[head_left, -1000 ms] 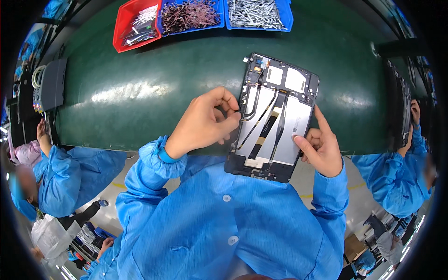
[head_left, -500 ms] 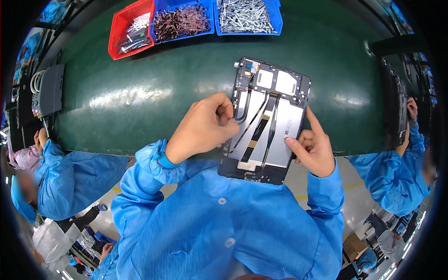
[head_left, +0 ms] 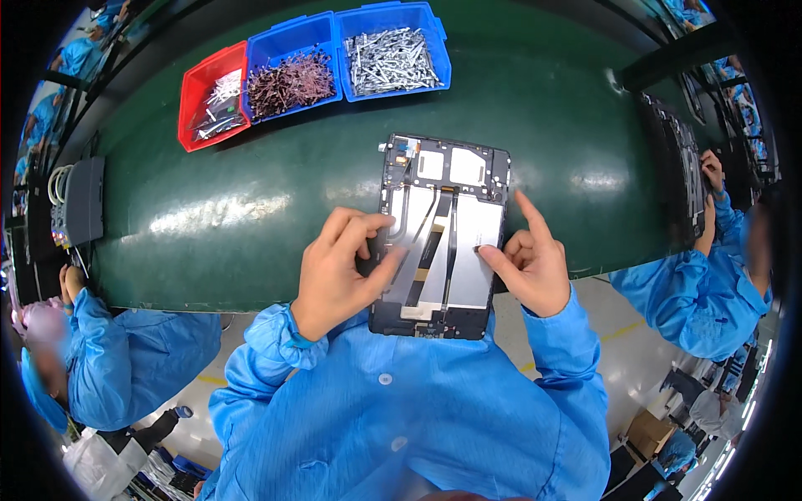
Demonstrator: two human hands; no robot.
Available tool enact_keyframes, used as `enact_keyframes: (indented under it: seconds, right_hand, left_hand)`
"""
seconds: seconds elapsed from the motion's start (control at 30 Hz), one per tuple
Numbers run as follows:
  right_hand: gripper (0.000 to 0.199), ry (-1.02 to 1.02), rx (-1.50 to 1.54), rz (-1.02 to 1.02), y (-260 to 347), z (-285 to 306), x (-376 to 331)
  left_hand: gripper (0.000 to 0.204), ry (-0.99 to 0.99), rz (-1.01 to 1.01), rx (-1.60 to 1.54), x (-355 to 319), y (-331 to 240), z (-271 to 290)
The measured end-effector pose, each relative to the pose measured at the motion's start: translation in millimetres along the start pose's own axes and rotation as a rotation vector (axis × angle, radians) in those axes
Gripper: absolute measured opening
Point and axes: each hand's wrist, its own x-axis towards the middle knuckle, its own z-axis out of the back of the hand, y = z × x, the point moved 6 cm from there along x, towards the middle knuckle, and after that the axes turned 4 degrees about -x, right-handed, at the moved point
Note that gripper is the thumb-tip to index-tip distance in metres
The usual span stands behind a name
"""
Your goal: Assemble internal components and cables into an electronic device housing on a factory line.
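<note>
An opened tablet (head_left: pixel 469 265), with its silver inner panel, black frame and dark ribbon cables showing, is held at the table's near edge. My right hand (head_left: pixel 536 265) grips its right side, thumb on the panel and the other fingers at the edge, the forefinger stretched out. At the tablet's left side is my left hand (head_left: pixel 338 265), open, with thumb and fingertips apart; the thumb lies over the panel's left part. Whether anything tiny is at those fingertips cannot be made out. A dark cable (head_left: pixel 452 242) runs down the panel's middle.
Beyond the tablet on the green table (head_left: pixel 276 167) stand a red bin (head_left: pixel 185 117) with small bagged parts, a blue bin (head_left: pixel 322 98) of brownish-pink parts and another blue bin (head_left: pixel 444 63) of silvery parts. A grey box (head_left: pixel 83 200) is far left. Co-workers sit at both sides.
My left hand has gone from a pinch over the tablet's left edge to thumb and fingers spread. The tablet looks straighter. The whole view has shifted, bringing the bins lower and further left.
</note>
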Motion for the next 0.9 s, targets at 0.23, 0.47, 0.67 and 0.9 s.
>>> enact_keyframes:
  seconds: [0.23, 0.47, 0.67, 0.9]
  right_hand:
    - [0.119, -0.204, -0.531, 0.462, 56, -26, 9]
    - [0.128, -0.287, -0.618, 0.387, 61, -33, 24]
    - [0.119, -0.333, -0.47, 0.388, 39, -31, 31]
    - [0.121, -0.183, -0.392, 0.334, 43, -29, 27]
  left_hand:
    - [0.018, -0.074, 0.298, -0.438, 0, 41, -6]
    - [0.015, -0.024, 0.37, -0.495, 0, 40, -2]
    - [0.016, -0.009, 0.361, -0.515, 1, 39, -3]
    - [0.015, 0.0, 0.326, -0.504, -1, 38, -4]
